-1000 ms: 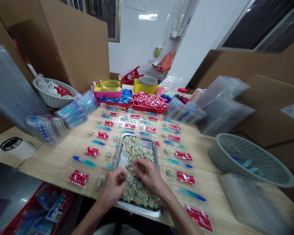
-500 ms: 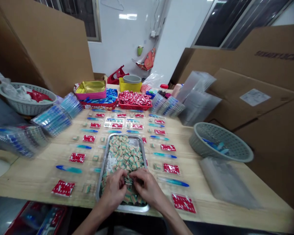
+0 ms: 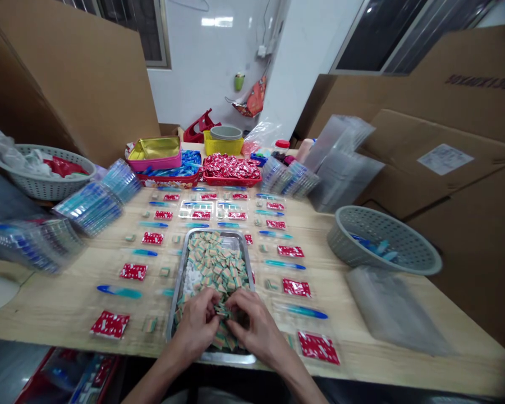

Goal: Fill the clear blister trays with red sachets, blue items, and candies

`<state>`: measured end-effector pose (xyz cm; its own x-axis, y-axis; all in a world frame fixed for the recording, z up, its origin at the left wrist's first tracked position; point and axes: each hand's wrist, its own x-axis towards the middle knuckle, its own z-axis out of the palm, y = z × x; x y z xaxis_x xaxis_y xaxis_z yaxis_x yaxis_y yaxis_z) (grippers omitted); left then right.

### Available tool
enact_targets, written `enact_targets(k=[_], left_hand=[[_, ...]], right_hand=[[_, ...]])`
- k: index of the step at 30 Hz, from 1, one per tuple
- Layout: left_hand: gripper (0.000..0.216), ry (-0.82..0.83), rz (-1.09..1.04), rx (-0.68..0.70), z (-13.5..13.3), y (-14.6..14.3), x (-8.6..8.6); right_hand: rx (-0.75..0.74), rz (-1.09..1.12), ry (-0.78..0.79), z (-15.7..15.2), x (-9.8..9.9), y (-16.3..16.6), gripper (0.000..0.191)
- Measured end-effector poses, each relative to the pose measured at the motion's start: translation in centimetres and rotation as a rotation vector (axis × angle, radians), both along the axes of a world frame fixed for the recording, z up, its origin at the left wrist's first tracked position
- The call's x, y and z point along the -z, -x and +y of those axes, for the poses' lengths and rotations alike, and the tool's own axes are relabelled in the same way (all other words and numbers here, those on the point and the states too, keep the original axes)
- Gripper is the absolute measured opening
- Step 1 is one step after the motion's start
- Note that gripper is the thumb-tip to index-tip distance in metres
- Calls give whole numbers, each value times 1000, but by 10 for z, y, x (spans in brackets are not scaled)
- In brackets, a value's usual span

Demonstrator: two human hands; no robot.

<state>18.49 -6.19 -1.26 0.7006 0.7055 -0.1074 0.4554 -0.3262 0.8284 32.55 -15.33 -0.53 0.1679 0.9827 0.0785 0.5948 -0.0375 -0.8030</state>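
Note:
A metal tray (image 3: 179, 280) full of small tan-and-green striped squares (image 3: 216, 261) lies at the table's near edge. Over its near half, my left hand (image 3: 197, 321) is closed, thumb and fingers pinching a few of these squares. My right hand (image 3: 256, 325) faces it, fingertips curled onto the same little bunch from the other side. Exactly how many squares they hold is hidden. Around the tray lie rows of clear plastic trays, each with a blue pen (image 3: 305, 311) and a red patterned packet (image 3: 318, 347); small squares sit in several.
At the back stand a red tray of red packets (image 3: 231, 168) and a pink tin (image 3: 155, 161). Grey baskets (image 3: 382, 238) flank the table, the left one (image 3: 42, 188) holding bags. Stacked filled trays (image 3: 88, 207) are at left, clear plastic sleeves (image 3: 340, 174) at right, cardboard boxes beyond.
Both hands stay over the tray's near half; the right thumb and fingers are spread slightly wider around the bunch of squares. The view has shifted slightly.

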Motion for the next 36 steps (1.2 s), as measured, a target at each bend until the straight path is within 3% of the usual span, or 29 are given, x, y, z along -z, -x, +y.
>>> enact_targets(k=[8, 17, 26, 36], left_hand=[[21, -33, -40, 9, 2, 7, -5], [24, -15, -16, 13, -3, 10, -2], [24, -46, -6, 2, -2, 9, -7], [20, -48, 9, 5, -1, 10, -2]], right_hand=[[31, -44, -93, 5, 4, 9, 20], [51, -32, -91, 4, 8, 14, 30], [18, 4, -107, 4, 8, 16, 32], [28, -11, -100, 6, 11, 16, 31]])
